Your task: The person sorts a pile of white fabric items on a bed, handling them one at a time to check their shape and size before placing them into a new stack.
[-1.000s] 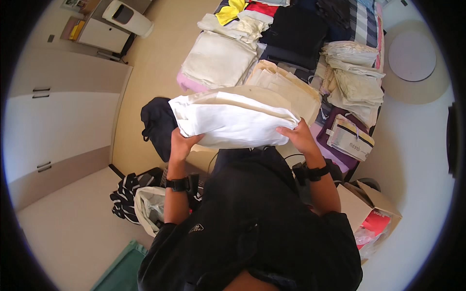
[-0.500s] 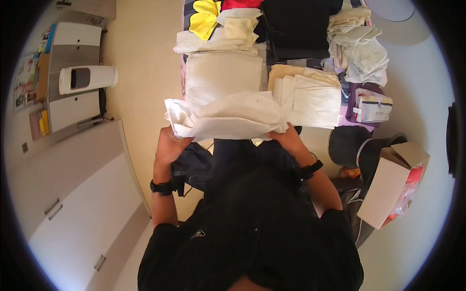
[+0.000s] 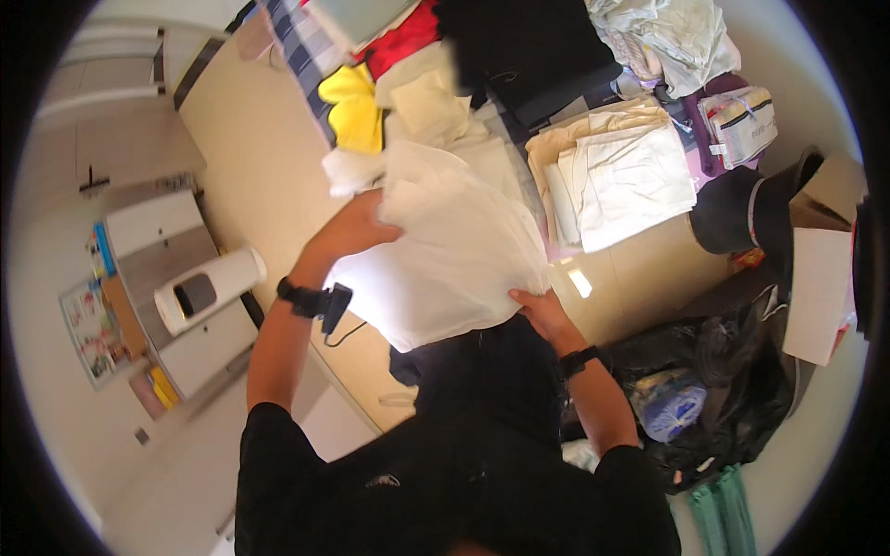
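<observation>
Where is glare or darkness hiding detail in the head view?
Head view: the held white cloth washes out at lower left, a glint brightens the floor to its right, the black clothes at top show little detail, and the corners are black.

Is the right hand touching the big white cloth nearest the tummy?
Touching: in the head view, the right hand lays its thumb on the white cloth.

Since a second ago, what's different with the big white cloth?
The white cloth has tilted so its broad face shows, its left side moved forward toward the yellow cloth. The left grip went forward with it; the right grip stays at the near right edge. Neither let go. The camera turned too. The yellow cloth and black clothes stayed put.
</observation>
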### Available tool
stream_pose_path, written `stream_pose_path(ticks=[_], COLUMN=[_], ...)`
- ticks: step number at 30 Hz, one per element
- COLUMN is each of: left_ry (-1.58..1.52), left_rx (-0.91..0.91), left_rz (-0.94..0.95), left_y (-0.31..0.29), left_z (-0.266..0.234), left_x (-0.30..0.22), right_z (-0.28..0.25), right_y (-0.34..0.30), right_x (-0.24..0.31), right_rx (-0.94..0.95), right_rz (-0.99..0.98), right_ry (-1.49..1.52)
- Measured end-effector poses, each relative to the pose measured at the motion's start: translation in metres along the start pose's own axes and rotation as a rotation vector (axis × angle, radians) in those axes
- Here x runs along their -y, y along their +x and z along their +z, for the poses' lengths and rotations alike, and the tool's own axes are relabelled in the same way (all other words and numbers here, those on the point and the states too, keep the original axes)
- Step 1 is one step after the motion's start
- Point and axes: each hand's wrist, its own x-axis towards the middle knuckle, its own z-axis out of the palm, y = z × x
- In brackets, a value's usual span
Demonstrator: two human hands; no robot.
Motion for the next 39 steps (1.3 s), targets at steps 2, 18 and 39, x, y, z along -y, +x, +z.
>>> stream_pose_path(ticks=[2, 18, 39], left_ry=[0.128, 0.429, 0.546], left_rx=[0.029, -0.203, 0.037], left_rz=[0.034, 0.015, -0.295], left_y=[0.077, 0.215, 0.172], left_z=[0.022, 0.098, 0.045], left_x=[0.059, 0.188, 0.246], right_z=[-0.017, -0.08, -0.019], right_y=[0.04, 0.154, 0.191], right_x=[-0.013, -0.098, -0.228], right_rx=[-0.176, -0.487, -0.223], right_rz=[0.02, -0.092, 0.374], right_ry=[0.085, 0.518, -0.042])
